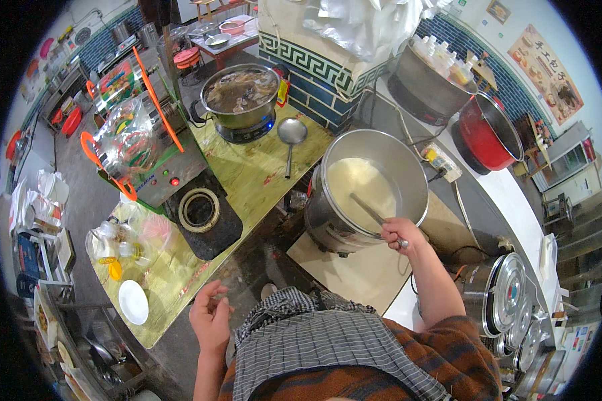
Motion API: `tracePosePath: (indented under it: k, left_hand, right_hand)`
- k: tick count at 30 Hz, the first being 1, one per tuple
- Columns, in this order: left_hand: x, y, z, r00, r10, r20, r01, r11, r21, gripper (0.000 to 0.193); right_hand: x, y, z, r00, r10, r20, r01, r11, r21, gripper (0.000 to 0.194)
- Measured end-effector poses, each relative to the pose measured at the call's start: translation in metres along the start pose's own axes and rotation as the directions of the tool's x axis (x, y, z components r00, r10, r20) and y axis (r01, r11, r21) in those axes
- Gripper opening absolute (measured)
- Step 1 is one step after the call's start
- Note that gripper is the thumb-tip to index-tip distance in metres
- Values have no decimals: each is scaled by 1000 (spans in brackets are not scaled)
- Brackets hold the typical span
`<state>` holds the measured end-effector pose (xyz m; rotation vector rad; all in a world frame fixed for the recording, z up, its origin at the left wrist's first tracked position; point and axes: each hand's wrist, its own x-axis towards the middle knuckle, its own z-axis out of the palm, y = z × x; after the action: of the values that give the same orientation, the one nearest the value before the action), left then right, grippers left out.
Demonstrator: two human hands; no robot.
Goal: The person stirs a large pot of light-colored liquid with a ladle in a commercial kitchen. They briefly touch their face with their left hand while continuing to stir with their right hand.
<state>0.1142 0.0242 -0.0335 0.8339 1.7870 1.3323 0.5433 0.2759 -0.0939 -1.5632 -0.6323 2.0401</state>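
Note:
My right hand grips the metal handle of a utensil, held slantwise over the near rim of a deep steel pot. The handle's far end dips into a pale, creamy liquid, which hides whatever is below. My left hand hangs free in front of the apron, fingers loosely curled and apart, holding nothing. Nearest to it is the front edge of a yellow-green table. On that table lie a steel ladle and a white plate.
A cup-sealing machine with a lit red light stands left. Behind, a pot of dark broth sits on an electric cooker. A red pot, a pot of bottles and a power strip are at right, lidded steel pots nearer.

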Motion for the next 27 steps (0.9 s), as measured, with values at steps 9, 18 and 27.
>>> tracePosePath:
  k: [9,18,27]
  left_hand:
    - [37,20,34,965,86,248,-88,996,-5,36]
    - [63,26,79,843,155,515,-162,986,-31,36]
    - [72,19,81,792,135,596,-153,988,-20,36]
  right_hand:
    - [-150,62,7,969,-238,-73,246,959,141,61]
    - [-270,75,52,813,-492,-311,495,866,-77,64]
    - [-319,60,82,655,-685,-319,668,722,-180,68]
